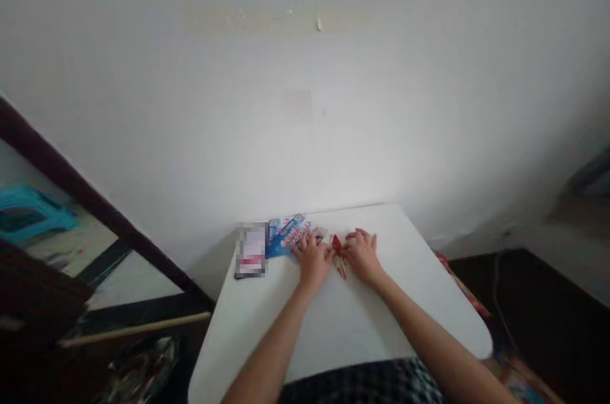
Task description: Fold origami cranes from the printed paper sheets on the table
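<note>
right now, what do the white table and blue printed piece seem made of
White table: perhaps laminate or plastic, smooth and dullish, by its even surface. Blue printed piece: likely thin card or film, from its flat look and printed pattern; blur hides the finish.

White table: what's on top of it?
Pixelated rectangular item, blue printed item, small red item between left hand and right hand. Anything beneath the hands can't be seen, including the blue printed item's covered part.

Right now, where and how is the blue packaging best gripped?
Probably pinch the blue printed packaging by its near edge, left of the left hand, from the person's side: it looks flat, with the wall behind and that hand over its right.
</note>
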### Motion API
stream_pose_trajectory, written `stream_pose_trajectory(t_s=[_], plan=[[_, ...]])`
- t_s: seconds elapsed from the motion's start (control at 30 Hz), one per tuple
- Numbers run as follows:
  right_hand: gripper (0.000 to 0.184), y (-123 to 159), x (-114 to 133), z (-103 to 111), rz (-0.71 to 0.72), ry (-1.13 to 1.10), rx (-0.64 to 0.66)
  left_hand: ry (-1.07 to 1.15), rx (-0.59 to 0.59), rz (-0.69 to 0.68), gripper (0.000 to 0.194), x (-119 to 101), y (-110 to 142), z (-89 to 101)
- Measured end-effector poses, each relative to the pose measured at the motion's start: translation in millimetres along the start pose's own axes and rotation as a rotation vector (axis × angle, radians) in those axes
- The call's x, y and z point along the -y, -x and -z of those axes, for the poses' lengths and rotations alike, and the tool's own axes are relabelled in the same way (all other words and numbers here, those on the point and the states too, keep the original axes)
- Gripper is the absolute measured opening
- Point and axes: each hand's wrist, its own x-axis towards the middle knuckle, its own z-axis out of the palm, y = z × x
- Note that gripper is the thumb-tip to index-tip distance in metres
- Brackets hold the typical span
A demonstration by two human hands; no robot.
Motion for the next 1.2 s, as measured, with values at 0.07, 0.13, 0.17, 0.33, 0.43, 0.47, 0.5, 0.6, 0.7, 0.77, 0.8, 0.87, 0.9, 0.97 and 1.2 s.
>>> stream_pose_trajectory(t_s=[0.07, 0.13, 0.17, 0.33, 0.43, 0.47, 0.5, 0.6, 0.7, 0.77, 0.8, 0.87, 0.9, 0.97, 1.2], plan=[[0.014, 1, -4, 2, 0.012, -0.016, -0.041, -0.007, 0.021, -0.021, 0.016, 1, -2, -0.4], [0.012, 2, -6, 3, 0.013, -0.027, -0.070, -0.004, 0.030, -0.037, 0.015, 2, -4, -1.0], [0.012, 2, -7, 3, 0.012, -0.030, -0.084, 0.001, 0.030, -0.047, 0.015, 2, -4, -1.3], [0.013, 0, -4, 3, -0.017, -0.028, -0.054, 0.046, -0.005, -0.028, 0.013, 2, -2, -0.4], [0.016, -2, -2, 2, -0.030, -0.011, -0.016, 0.052, -0.028, -0.038, 0.012, 1, 1, 2.8], [0.016, -2, -1, 2, -0.031, -0.006, -0.005, 0.053, -0.034, -0.048, 0.011, 0, 1, 4.1], [0.017, -3, -1, 2, -0.028, -0.003, 0.004, 0.053, -0.037, -0.054, 0.011, 0, 2, 5.4], [0.018, -4, 0, 3, -0.010, -0.003, 0.020, 0.056, -0.020, -0.033, 0.010, -1, 1, 9.1], [0.020, -4, 1, 3, -0.016, -0.016, 0.028, 0.054, 0.007, -0.005, 0.011, -2, -1, 11.9], [0.021, -4, 2, 3, -0.021, -0.028, 0.025, 0.049, 0.013, 0.006, 0.011, -2, -3, 12.9], [0.021, -3, 2, 3, -0.021, -0.033, 0.021, 0.046, 0.013, 0.012, 0.012, -3, -3, 13.0], [0.021, -3, 2, 3, -0.016, -0.044, 0.015, 0.041, 0.011, 0.021, 0.012, -3, -3, 12.5], [0.021, -3, 2, 3, -0.013, -0.048, 0.013, 0.039, 0.010, 0.024, 0.013, -3, -3, 11.9], [0.020, -3, 1, 2, -0.013, -0.049, 0.011, 0.034, 0.006, 0.026, 0.014, -3, -4, 10.2], [0.016, -4, 3, -1, -0.014, -0.023, 0.011, 0.024, -0.009, 0.013, 0.014, -1, -5, 7.5]])
